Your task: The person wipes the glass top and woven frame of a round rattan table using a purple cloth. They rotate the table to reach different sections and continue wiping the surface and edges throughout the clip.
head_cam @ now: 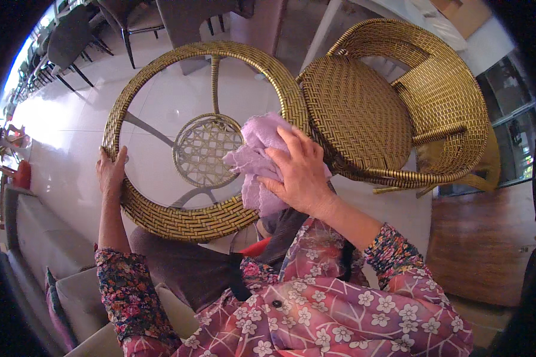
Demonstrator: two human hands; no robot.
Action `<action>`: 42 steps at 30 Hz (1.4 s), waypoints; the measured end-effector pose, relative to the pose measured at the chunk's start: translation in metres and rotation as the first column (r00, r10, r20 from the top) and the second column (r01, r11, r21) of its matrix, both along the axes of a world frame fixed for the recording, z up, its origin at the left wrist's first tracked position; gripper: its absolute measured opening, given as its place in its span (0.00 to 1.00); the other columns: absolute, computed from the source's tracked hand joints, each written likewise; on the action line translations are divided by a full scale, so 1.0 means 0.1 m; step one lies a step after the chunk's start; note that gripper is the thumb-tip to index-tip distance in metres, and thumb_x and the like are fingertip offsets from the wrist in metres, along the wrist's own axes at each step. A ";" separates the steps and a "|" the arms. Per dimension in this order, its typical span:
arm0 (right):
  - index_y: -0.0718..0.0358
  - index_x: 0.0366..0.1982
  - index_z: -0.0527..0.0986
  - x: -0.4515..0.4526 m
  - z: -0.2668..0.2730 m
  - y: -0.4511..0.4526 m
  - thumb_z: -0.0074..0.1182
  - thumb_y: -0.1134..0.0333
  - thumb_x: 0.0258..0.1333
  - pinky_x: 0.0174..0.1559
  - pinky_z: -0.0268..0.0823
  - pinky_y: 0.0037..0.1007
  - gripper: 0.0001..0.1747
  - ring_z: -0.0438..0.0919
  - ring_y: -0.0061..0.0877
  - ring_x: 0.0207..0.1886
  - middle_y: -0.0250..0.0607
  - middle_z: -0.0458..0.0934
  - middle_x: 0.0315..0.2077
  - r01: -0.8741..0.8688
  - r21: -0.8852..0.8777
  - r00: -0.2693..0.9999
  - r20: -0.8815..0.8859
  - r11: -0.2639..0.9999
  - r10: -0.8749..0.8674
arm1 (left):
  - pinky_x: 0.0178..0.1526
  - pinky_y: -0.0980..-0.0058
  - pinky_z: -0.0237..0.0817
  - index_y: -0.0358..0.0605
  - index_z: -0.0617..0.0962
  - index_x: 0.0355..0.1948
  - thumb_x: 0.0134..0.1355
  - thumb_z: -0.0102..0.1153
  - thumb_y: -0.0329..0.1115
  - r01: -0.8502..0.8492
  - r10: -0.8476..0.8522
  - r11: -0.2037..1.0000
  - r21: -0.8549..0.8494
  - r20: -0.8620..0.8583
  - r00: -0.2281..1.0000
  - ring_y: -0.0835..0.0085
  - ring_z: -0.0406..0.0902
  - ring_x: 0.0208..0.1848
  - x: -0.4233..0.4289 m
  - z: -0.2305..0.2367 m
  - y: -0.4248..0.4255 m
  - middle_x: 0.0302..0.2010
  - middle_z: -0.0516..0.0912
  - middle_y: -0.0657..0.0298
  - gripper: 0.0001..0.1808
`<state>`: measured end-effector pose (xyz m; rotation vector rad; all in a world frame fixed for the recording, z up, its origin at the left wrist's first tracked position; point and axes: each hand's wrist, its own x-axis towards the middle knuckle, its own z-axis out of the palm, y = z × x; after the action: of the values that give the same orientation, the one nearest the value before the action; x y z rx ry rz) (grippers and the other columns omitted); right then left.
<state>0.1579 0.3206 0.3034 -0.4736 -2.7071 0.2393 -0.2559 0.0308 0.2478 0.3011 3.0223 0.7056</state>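
Before me stands a round table with a woven rattan-style rim (pixel 192 223) in golden brown. Its top is a see-through pane, and a smaller round lattice shelf (pixel 207 149) shows beneath it. My left hand (pixel 111 169) grips the rim at its left side, thumb on top. A crumpled pink cloth (pixel 263 151) lies under my right hand (pixel 297 169), which presses it against the right part of the rim and the pane. The cloth and hand hide that stretch of rim.
A matching woven armchair (pixel 357 111) stands right against the table's right side. Grey sofa seating (pixel 53 232) is at the left. Dark chairs (pixel 71 40) stand farther back on the pale tiled floor (pixel 67 160). A brown wooden panel (pixel 478 250) is at the right.
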 end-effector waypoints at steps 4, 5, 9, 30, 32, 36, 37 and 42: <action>0.55 0.56 0.80 -0.01 -0.14 0.07 0.68 0.57 0.50 0.70 0.57 0.51 0.29 0.66 0.42 0.70 0.42 0.73 0.63 -0.083 0.042 0.983 -0.161 0.996 0.089 | 0.68 0.49 0.65 0.46 0.59 0.80 0.64 0.53 0.73 -0.009 0.001 0.993 -0.120 -0.067 0.998 0.44 0.73 0.68 0.03 -0.06 0.04 0.66 0.74 0.41 0.55; 0.55 0.55 0.81 -0.03 -0.19 0.12 0.68 0.60 0.50 0.70 0.57 0.49 0.28 0.67 0.40 0.69 0.40 0.73 0.62 -0.099 0.037 0.978 -0.181 0.994 0.104 | 0.67 0.49 0.65 0.47 0.58 0.81 0.65 0.53 0.73 -0.011 0.003 0.993 -0.120 -0.069 0.998 0.44 0.74 0.67 0.05 -0.07 0.05 0.66 0.74 0.41 0.54; 0.53 0.55 0.82 -0.32 -0.21 0.41 0.66 0.62 0.50 0.68 0.59 0.47 0.26 0.70 0.35 0.67 0.34 0.77 0.59 -0.052 0.090 0.977 -0.203 0.995 0.070 | 0.66 0.49 0.67 0.51 0.58 0.81 0.68 0.49 0.70 -0.021 0.012 0.989 -0.147 -0.063 0.998 0.44 0.75 0.66 0.03 -0.06 -0.07 0.66 0.74 0.41 0.50; 0.52 0.49 0.85 -0.60 -0.31 0.90 0.67 0.53 0.51 0.61 0.63 0.53 0.23 0.71 0.38 0.65 0.32 0.78 0.59 0.102 0.067 0.984 -0.151 0.993 -0.091 | 0.66 0.49 0.67 0.53 0.61 0.80 0.69 0.48 0.69 -0.045 0.036 0.994 -0.095 -0.090 0.995 0.42 0.76 0.65 -0.12 -0.21 -0.13 0.64 0.77 0.37 0.47; 0.54 0.49 0.84 -0.35 -0.17 0.59 0.68 0.55 0.50 0.63 0.61 0.50 0.24 0.69 0.37 0.65 0.33 0.77 0.59 0.066 0.001 0.990 -0.122 0.998 -0.065 | 0.66 0.49 0.67 0.53 0.61 0.80 0.69 0.48 0.70 -0.074 0.064 0.989 -0.125 -0.084 0.994 0.42 0.76 0.65 -0.01 -0.12 -0.07 0.64 0.77 0.36 0.47; 0.55 0.55 0.80 0.00 -0.08 0.16 0.68 0.56 0.51 0.64 0.61 0.46 0.28 0.70 0.37 0.66 0.36 0.75 0.62 -0.028 -0.012 0.994 -0.101 1.000 0.027 | 0.66 0.48 0.67 0.54 0.61 0.80 0.69 0.47 0.70 -0.065 0.048 0.990 -0.128 -0.126 0.991 0.41 0.76 0.65 -0.10 -0.19 -0.17 0.62 0.78 0.36 0.47; 0.55 0.56 0.80 0.05 -0.06 0.08 0.68 0.57 0.51 0.65 0.61 0.46 0.29 0.70 0.37 0.67 0.36 0.75 0.61 -0.035 -0.009 0.995 -0.093 0.999 0.034 | 0.66 0.48 0.67 0.55 0.61 0.80 0.69 0.47 0.70 -0.067 0.050 0.989 -0.134 -0.127 0.991 0.41 0.76 0.65 -0.10 -0.20 -0.16 0.62 0.78 0.36 0.47; 0.56 0.57 0.79 -0.12 -0.07 0.29 0.67 0.58 0.55 0.65 0.61 0.45 0.28 0.70 0.36 0.67 0.36 0.75 0.61 0.005 0.003 0.997 -0.083 1.000 -0.004 | 0.66 0.49 0.66 0.50 0.63 0.79 0.70 0.47 0.69 -0.032 0.013 0.991 -0.132 -0.142 0.990 0.41 0.76 0.65 -0.10 -0.19 -0.20 0.64 0.77 0.36 0.46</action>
<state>0.1462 0.3492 0.2965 -0.4586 -2.6247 0.2481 -0.2656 0.0107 0.2288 0.3258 3.1926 0.4986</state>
